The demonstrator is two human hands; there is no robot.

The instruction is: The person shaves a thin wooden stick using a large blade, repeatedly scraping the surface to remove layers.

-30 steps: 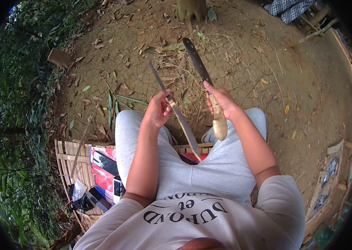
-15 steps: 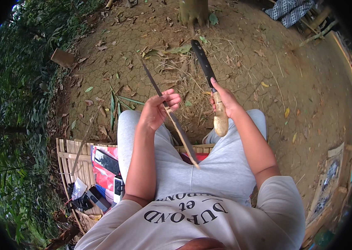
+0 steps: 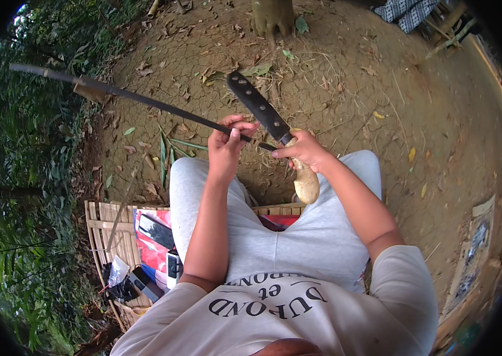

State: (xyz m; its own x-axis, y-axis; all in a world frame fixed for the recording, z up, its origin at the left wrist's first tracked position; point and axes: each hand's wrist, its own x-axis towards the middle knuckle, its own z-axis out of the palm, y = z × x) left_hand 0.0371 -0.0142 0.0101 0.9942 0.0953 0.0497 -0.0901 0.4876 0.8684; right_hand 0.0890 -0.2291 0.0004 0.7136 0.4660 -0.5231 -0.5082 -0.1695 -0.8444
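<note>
My left hand (image 3: 226, 151) is closed on a long, thin dark strip (image 3: 156, 105), which looks like split bamboo. The strip reaches far out to the left over the ground and the greenery. Its short near end comes up to my right thumb; whether the thumb presses on it I cannot tell. In my right hand (image 3: 307, 152) is a knife (image 3: 261, 108), gripped round its pale wooden handle. Its broad black blade carries several round spots and points away and to the left. The rounded handle butt shows below my fingers, above my lap.
I sit on a slatted bamboo bench (image 3: 105, 216). On my left lie a phone (image 3: 156, 231), a white boxy device (image 3: 173, 268) and a dark case (image 3: 145, 283). A tree trunk (image 3: 273, 16) stands ahead on cracked earth with leaves. Dense plants border the left.
The strip has swung from pointing down toward my lap to stretching far left. My right hand has come left toward my left hand, and the knife blade leans further left.
</note>
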